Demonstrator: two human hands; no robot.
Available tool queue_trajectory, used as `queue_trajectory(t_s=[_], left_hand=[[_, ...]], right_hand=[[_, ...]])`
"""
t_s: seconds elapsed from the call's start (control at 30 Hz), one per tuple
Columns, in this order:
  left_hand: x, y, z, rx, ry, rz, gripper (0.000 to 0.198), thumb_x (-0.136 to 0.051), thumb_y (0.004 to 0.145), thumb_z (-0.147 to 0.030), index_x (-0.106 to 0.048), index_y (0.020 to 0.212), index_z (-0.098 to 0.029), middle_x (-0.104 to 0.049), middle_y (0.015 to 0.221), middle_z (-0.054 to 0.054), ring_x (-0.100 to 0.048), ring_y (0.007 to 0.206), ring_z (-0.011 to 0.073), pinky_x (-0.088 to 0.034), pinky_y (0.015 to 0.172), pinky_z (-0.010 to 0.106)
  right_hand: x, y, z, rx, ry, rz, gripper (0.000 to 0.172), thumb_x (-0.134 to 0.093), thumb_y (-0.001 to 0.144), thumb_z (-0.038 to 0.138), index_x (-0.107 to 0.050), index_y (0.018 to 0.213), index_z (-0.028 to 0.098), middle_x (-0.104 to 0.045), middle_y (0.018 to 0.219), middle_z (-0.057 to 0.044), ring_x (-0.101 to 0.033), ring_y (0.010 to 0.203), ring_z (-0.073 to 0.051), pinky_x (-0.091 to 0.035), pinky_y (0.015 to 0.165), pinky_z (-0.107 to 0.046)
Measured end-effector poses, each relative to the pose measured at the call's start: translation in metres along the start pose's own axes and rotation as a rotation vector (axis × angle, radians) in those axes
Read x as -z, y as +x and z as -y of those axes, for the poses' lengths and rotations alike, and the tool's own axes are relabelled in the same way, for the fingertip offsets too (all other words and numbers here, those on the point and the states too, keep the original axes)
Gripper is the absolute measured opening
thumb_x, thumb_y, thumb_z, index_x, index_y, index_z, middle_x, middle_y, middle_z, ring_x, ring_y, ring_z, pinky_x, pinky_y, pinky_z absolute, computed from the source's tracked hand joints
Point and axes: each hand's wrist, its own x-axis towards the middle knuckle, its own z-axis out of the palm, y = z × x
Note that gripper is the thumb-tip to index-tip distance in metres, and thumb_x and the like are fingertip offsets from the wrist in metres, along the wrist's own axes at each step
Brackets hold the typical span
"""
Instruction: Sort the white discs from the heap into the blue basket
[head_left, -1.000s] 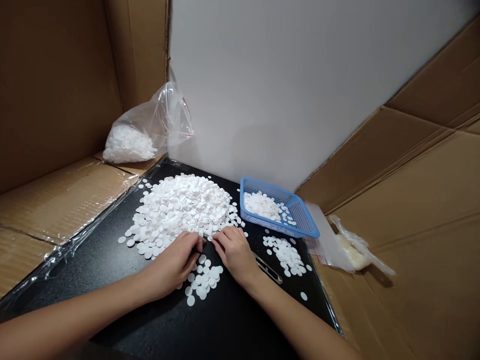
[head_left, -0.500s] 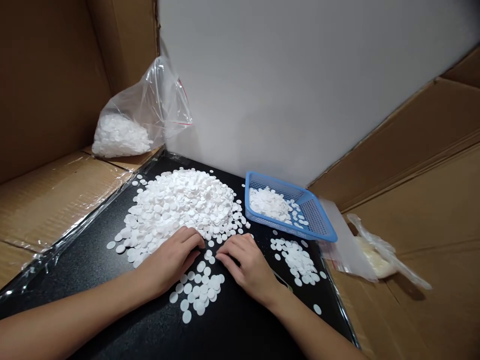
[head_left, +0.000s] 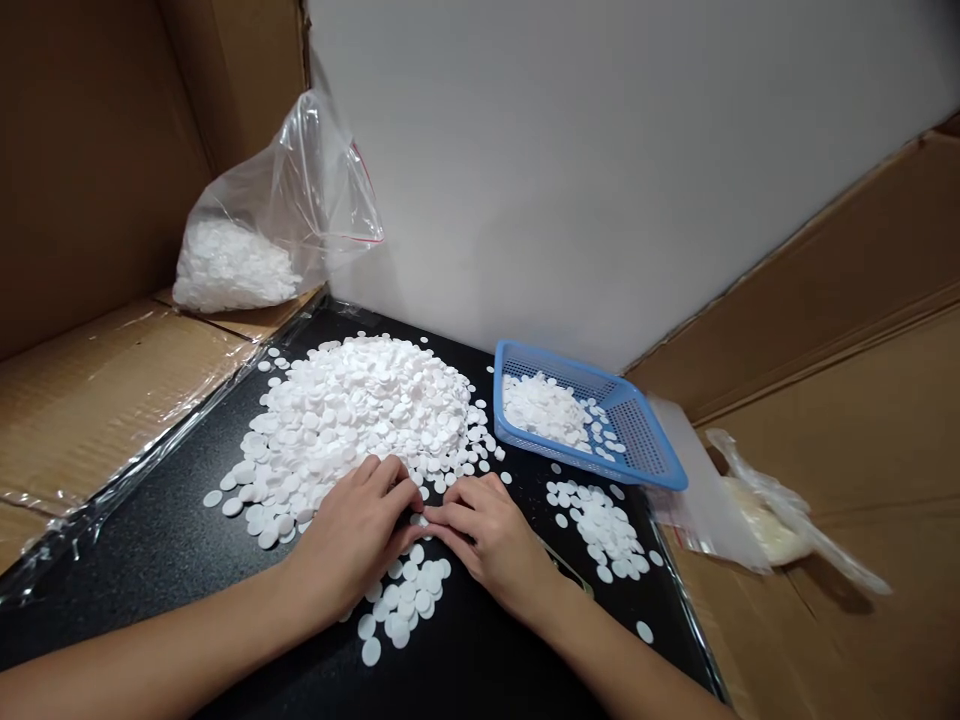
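Note:
A big heap of small white discs (head_left: 360, 405) lies on a black mat (head_left: 172, 570). My left hand (head_left: 356, 535) and my right hand (head_left: 499, 540) rest palm down at the heap's near edge. Their curled fingertips meet over a white disc between them. A small cluster of discs (head_left: 405, 600) lies just below the fingers. Right of my right hand sits another small group of discs (head_left: 600, 520). Behind it, a blue mesh basket (head_left: 652, 462) holds more discs.
A clear plastic bag of discs (head_left: 240, 260) leans in the back left corner on taped cardboard (head_left: 97, 390). A thin metal tool (head_left: 571, 572) shows beside my right wrist. Clear bags (head_left: 750, 515) lie on cardboard at the right. A white wall stands behind.
Both hands drew closer until their fingertips met at the heap's edge. The camera tilted down and left a little, so everything sits slightly lower and farther right.

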Motion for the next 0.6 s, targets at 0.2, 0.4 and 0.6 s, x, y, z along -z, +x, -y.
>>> queue_trajectory(t_s=[0.2,0.4,0.6], left_hand=[[0.000,0.002,-0.004,0.053,-0.035,0.037,0.009,-0.065,0.088,-0.014,-0.059,0.089,-0.021,-0.057,0.096,0.002,-0.054,0.089,0.0242,-0.042,0.073,0.037],[-0.001,-0.003,0.002,0.040,-0.167,0.017,0.014,-0.059,0.088,-0.008,-0.056,0.086,-0.022,-0.056,0.091,0.001,-0.052,0.085,0.0209,-0.040,0.070,0.031],[0.004,-0.013,0.011,-0.174,-0.188,0.002,0.021,-0.045,0.096,-0.004,-0.049,0.084,-0.021,-0.055,0.085,0.000,-0.049,0.080,0.0180,-0.038,0.067,0.028]], right_hand=[[0.007,0.002,-0.004,-0.065,0.042,-0.011,0.012,-0.064,0.096,0.025,-0.072,0.089,0.020,-0.066,0.081,-0.002,-0.061,0.075,-0.015,-0.042,0.076,-0.032],[0.003,0.008,-0.014,-0.103,-0.119,-0.079,0.006,-0.064,0.095,0.019,-0.070,0.096,0.018,-0.066,0.084,-0.003,-0.060,0.076,-0.017,-0.041,0.075,-0.033],[0.003,0.010,-0.010,0.016,-0.206,-0.134,0.016,-0.057,0.097,0.014,-0.066,0.084,0.016,-0.063,0.075,-0.002,-0.058,0.072,-0.016,-0.038,0.075,-0.034]])
